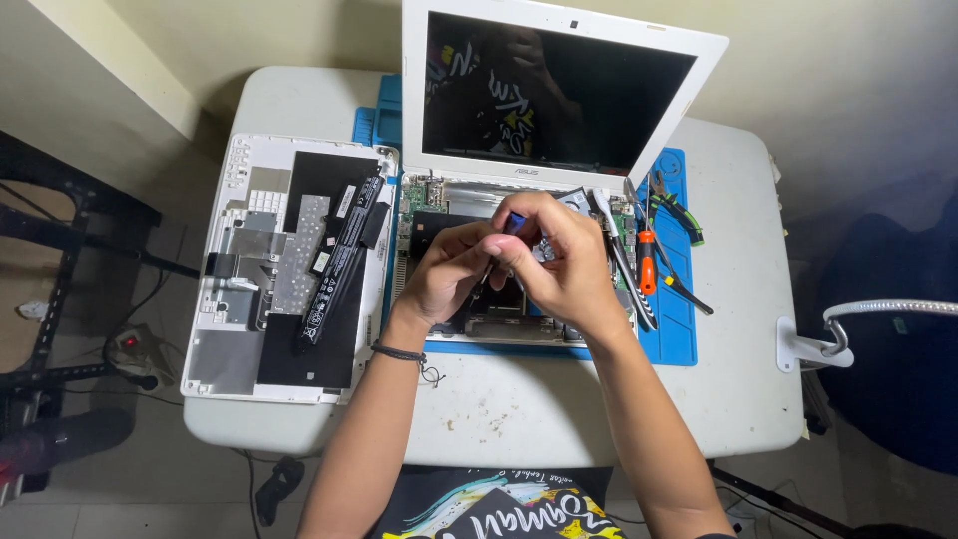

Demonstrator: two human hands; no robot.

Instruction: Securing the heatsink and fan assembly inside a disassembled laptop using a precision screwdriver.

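A white laptop [559, 60] stands open on a blue mat [679, 329], its base [439, 200] uncovered with boards and parts showing. My right hand [559, 255] grips a blue-handled screwdriver [514, 222] upright over the middle of the base. My left hand [444, 269] pinches the lower shaft of the same tool, close against the right hand. The tip and the spot it touches are hidden by my fingers.
The removed white keyboard cover [249, 299] lies upside down at the left with a long black battery [339, 260] on it. An orange-handled screwdriver [647, 262], green-handled pliers [684, 215] and other tools lie on the mat's right. A white clamp lamp arm [838, 334] sits on the table's right edge.
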